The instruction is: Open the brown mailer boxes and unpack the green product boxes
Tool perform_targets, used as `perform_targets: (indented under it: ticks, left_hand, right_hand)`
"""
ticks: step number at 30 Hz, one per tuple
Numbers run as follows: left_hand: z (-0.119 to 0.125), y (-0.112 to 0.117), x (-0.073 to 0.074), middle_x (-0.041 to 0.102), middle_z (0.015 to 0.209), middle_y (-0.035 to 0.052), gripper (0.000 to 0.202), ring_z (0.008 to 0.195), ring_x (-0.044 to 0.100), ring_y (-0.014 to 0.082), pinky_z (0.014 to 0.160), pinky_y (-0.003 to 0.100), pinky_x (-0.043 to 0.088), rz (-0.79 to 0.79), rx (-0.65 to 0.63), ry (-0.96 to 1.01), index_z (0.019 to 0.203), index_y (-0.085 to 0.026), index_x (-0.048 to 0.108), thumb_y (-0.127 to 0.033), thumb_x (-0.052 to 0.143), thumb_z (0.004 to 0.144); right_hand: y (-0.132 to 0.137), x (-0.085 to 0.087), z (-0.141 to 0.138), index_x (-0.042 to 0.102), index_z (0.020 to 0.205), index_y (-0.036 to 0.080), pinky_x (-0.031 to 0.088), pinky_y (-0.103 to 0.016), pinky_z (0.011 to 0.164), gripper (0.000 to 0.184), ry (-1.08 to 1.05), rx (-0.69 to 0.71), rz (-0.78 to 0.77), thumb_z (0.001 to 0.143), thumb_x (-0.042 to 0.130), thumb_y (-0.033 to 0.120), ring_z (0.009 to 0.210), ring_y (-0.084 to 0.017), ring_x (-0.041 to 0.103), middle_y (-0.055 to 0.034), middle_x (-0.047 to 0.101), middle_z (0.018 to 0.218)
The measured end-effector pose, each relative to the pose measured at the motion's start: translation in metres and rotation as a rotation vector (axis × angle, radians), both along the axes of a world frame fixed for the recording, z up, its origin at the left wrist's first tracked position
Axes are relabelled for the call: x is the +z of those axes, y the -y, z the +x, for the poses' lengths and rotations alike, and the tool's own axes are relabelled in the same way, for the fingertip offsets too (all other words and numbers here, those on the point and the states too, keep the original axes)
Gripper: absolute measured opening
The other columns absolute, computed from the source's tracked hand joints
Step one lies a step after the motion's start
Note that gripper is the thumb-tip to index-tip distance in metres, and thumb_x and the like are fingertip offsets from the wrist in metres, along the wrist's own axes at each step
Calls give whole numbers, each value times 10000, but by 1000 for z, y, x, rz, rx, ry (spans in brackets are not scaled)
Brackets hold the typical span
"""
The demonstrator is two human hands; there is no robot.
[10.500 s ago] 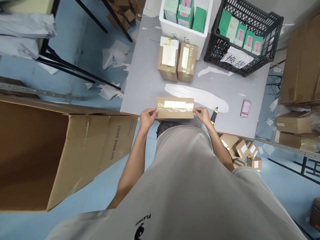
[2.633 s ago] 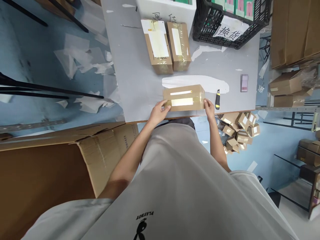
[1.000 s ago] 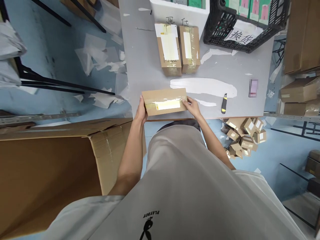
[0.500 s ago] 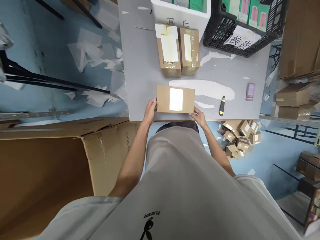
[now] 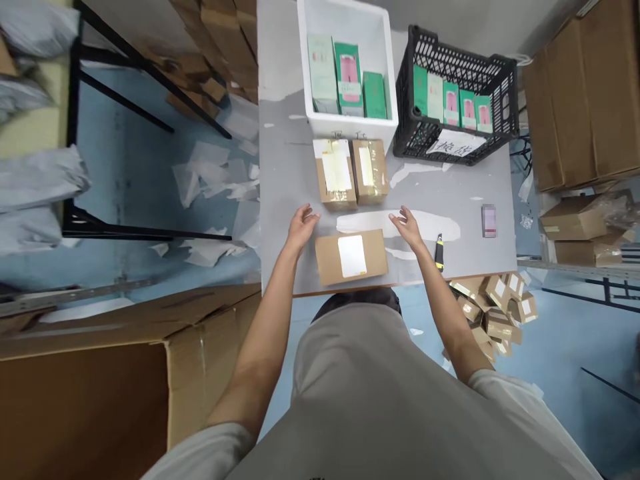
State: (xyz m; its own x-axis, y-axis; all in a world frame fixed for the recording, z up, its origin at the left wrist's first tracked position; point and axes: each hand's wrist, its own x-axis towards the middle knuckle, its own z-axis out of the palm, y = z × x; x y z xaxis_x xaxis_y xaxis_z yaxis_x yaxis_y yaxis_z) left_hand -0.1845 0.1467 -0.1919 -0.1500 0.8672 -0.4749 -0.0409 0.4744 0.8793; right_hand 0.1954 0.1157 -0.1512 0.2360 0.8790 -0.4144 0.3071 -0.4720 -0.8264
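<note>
A brown cardboard box (image 5: 351, 257) with a white label on top lies flat near the front edge of the grey table (image 5: 285, 193). My left hand (image 5: 303, 224) hovers open just past the box's left corner, holding nothing. My right hand (image 5: 409, 226) is open too, fingers spread, just beyond the box's right corner. Neither hand touches the box. Two taped brown boxes (image 5: 351, 172) stand side by side further back. A yellow and black utility knife (image 5: 439, 253) lies right of my right hand.
A white bin (image 5: 345, 123) and a black crate (image 5: 453, 143) at the back hold green and pink cartons. A large open carton (image 5: 100, 393) stands at my left. Small boxes (image 5: 495, 310) are heaped on the floor at the right. Paper scraps (image 5: 215, 180) litter the floor at the left.
Both hands have let go of the labelled box, which now lies label up on the table, and have moved beyond it with fingers spread. The camera has tilted up.
</note>
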Motion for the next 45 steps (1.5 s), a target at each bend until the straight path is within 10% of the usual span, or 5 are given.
perform_targets:
  ticks: [8, 16, 28, 40, 45]
  left_hand:
    - [35, -76, 3, 732, 1673, 218, 810, 1475, 765, 336, 1298, 506, 616, 33, -47, 13, 1691, -224, 672, -304, 953, 936]
    - [50, -66, -16, 751, 1630, 207, 810, 1359, 826, 337, 1239, 545, 667, 56, -139, 24, 1673, -224, 678, -235, 931, 904]
    - [140, -88, -17, 723, 1637, 223, 829, 1413, 796, 377, 1232, 567, 673, 122, -278, 34, 1683, -223, 664, -324, 962, 916]
    - [-59, 58, -37, 792, 1554, 218, 656, 1525, 744, 380, 1378, 612, 542, -19, -34, -330, 1488, -226, 759, -591, 902, 962]
    - [-74, 121, -39, 824, 1418, 219, 661, 1412, 800, 389, 1309, 641, 597, -216, 43, -187, 1365, -219, 769, -687, 916, 921]
  right_hand:
    - [-106, -15, -45, 670, 1702, 135, 592, -518, 1331, 1015, -58, -6, 39, 939, 858, 777, 1486, -360, 761, -241, 761, 1657]
    - [-84, -38, -20, 790, 1547, 211, 610, -514, 1294, 702, -8, 19, 137, 963, 769, 600, 1369, -340, 803, -129, 857, 1533]
    - [-87, -40, 73, 741, 1620, 140, 601, -497, 1301, 809, 99, -107, 95, 1004, 703, 663, 1382, -332, 799, -191, 834, 1550]
    - [96, -34, 155, 705, 1475, 105, 499, -538, 1351, 695, 721, -347, -434, 878, 916, 391, 1507, -432, 671, -323, 721, 1559]
    - [121, -37, 150, 720, 1195, 176, 590, -480, 1222, 367, 696, -271, -451, 871, 840, 299, 1286, -372, 773, -245, 802, 1326]
